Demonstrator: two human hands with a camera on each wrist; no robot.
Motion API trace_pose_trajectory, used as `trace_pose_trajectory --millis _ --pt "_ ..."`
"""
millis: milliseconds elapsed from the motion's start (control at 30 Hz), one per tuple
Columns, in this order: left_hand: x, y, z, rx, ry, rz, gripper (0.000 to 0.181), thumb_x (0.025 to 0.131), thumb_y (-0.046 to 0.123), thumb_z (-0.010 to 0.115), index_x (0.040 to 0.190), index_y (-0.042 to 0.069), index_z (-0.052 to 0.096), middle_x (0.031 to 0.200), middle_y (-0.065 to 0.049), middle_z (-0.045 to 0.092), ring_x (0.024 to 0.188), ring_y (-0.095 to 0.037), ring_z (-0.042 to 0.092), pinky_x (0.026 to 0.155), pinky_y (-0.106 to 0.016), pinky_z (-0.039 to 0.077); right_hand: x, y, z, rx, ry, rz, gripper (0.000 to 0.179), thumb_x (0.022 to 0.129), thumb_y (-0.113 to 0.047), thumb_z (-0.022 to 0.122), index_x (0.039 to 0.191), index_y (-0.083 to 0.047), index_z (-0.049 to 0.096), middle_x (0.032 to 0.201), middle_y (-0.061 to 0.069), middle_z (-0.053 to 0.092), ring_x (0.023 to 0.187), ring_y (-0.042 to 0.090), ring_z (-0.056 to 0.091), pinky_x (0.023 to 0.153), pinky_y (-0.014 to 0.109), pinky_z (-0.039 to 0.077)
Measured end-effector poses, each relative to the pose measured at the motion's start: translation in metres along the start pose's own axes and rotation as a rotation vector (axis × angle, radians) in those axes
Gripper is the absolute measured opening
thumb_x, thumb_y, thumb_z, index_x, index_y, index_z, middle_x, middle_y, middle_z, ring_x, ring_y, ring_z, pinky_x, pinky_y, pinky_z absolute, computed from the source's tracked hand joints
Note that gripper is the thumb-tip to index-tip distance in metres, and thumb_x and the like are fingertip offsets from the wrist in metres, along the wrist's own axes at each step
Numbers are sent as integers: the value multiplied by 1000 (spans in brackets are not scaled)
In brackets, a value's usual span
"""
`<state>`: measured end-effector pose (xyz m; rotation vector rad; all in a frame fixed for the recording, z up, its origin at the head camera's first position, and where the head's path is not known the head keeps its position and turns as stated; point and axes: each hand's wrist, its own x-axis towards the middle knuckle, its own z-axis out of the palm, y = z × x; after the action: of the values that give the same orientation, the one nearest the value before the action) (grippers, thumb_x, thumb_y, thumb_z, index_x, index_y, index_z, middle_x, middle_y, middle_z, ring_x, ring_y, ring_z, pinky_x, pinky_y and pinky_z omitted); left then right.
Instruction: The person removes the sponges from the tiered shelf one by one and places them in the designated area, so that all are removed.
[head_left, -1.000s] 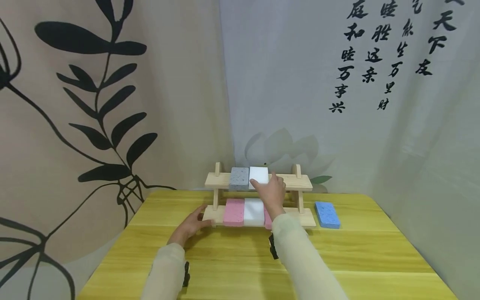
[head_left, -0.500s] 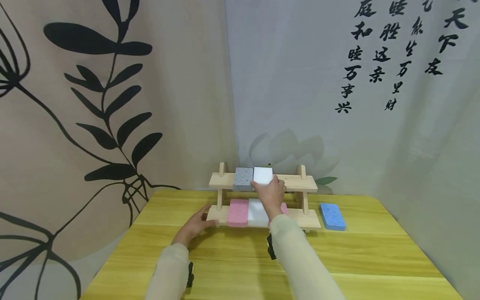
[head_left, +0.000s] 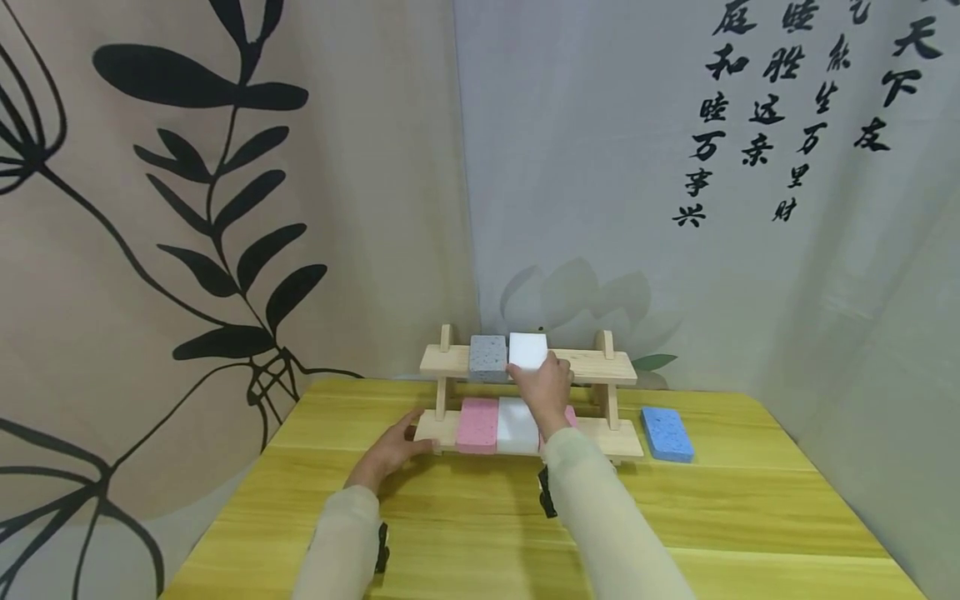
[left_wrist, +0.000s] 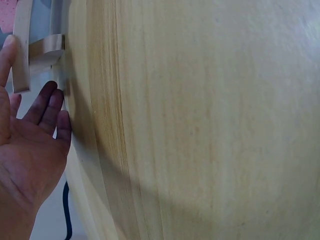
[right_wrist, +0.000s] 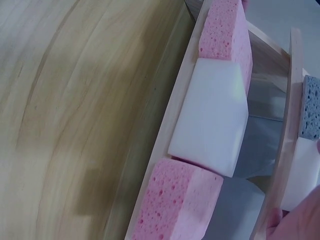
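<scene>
A two-tier wooden rack (head_left: 442, 429) stands on the table. On its upper shelf, my right hand (head_left: 546, 392) pinches a white sponge (head_left: 528, 350) from the front, thumb at its left side. Just left of that sits a grey speckled sponge (head_left: 488, 357), a thin gap between them. My left hand (head_left: 390, 450) holds the left end of the lower shelf, thumb at the front edge and fingers reaching behind. In the left wrist view, the outer fingers (left_wrist: 50, 107) extend loosely past the plank. Only the edge of my right hand (right_wrist: 300, 220) shows in the right wrist view.
The lower shelf carries a pink sponge (head_left: 477, 425), a white sponge (head_left: 517, 425) and another pink sponge (right_wrist: 170, 200), the last partly behind my right wrist in the head view. A blue sponge (head_left: 667, 433) lies on the table (head_left: 465, 533) right of the rack. Patterned curtains hang behind.
The whole scene has shifted rightward in the head view. The pinched white sponge has edged slightly right, away from the grey one. My left hand keeps its place at the rack.
</scene>
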<state>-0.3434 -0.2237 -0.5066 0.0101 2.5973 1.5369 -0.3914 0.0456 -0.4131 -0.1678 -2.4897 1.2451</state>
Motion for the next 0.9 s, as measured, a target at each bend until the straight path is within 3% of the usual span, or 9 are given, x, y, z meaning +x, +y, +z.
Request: trace_pose_trajectory --millis 167,467,667,900 --pt "0 1 0 1 -1 1 85 92 33 73 158 13 24 146 -28 42 130 -44 45 101 -59 41 1 4 -7 11 -17 4 82 82 -42 78 138 8 47 125 27 49 117 40 44 97 50 42" --pt "0 2 -1 15 -11 6 84 93 33 72 158 13 24 143 -26 46 126 -41 49 99 -58 43 3 7 -27 30 22 -21 75 81 -39 78 135 6 52 123 25 51 113 39 47 94 51 43" --pt "-1 3 -2 18 -16 8 85 93 34 72 159 13 22 146 -29 41 131 -45 44 101 -60 40 6 7 -43 6 2 -38 79 82 -41 76 140 3 47 126 25 50 116 38 45 97 51 42" --pt "-2 6 -1 17 -23 7 84 93 31 72 158 10 23 143 -29 45 125 -44 49 100 -60 41 9 11 -66 -25 -18 -58 83 83 -44 74 145 1 43 132 25 48 119 38 45 98 53 43"
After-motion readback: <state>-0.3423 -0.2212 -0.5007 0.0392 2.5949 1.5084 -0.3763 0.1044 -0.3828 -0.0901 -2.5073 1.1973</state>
